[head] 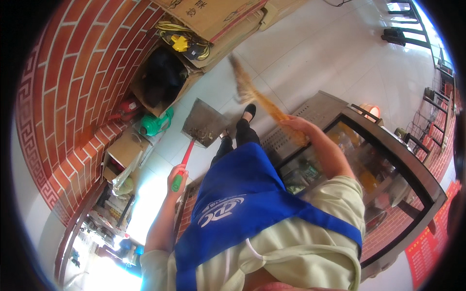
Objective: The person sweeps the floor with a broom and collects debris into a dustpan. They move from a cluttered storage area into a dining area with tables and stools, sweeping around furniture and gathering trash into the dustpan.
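Note:
My left hand [178,177] is closed round the red and green handle of a dustpan [205,122]. Some debris lies in the dustpan's flat grey pan, near where the handle joins. On the other side, my right hand [296,125] grips a straw broom [271,107] by its upper part. The broom's blurred bristle end points away from me, above the tiled floor and beyond the dustpan. My feet in dark shoes stand between the pan and a glass-fronted cabinet.
Cardboard boxes [218,18], a yellow-and-black cable [180,43], a black bag in a box [164,76] and a green plastic container [149,125] line the brick wall [83,69] at left. The glass-fronted cabinet [397,152] stands close at right.

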A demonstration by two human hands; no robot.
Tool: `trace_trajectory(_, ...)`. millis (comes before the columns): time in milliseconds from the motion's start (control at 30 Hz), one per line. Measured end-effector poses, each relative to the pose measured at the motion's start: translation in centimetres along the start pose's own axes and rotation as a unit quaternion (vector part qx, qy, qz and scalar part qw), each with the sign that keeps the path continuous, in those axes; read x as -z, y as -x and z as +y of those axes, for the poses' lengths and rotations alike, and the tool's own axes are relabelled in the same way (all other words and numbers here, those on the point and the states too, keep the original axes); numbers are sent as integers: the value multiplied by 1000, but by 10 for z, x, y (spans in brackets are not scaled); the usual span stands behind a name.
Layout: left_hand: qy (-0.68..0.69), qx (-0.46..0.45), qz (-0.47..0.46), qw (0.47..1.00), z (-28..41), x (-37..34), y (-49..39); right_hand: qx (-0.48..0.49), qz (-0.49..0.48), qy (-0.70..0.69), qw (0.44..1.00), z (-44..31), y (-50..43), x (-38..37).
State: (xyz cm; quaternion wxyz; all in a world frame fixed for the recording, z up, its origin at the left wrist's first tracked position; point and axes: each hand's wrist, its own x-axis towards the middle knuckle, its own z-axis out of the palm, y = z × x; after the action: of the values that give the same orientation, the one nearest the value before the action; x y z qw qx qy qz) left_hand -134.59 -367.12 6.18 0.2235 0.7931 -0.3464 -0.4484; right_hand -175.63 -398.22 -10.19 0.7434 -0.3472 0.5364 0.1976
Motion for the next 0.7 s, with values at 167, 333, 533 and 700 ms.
trace_trajectory(167, -11, 1, -9, 1000, 28, -13, -18, 34, -10, 77, 996, 5, -76, -12)
trace_trajectory(333, -45, -32, -22, 998, 54, -23, -30, -35, 112, 25, 993, 39, -73, 75)
trace_trajectory(533, -62, -94, -36, 993, 97, -48, -63, 1, 179, -26, 984, 45, -8, 184)
trace_trajectory(700, -69, -144, -60, 985, 138, -70, -90, -2, 264, 21, 964, 34, 16, 224)
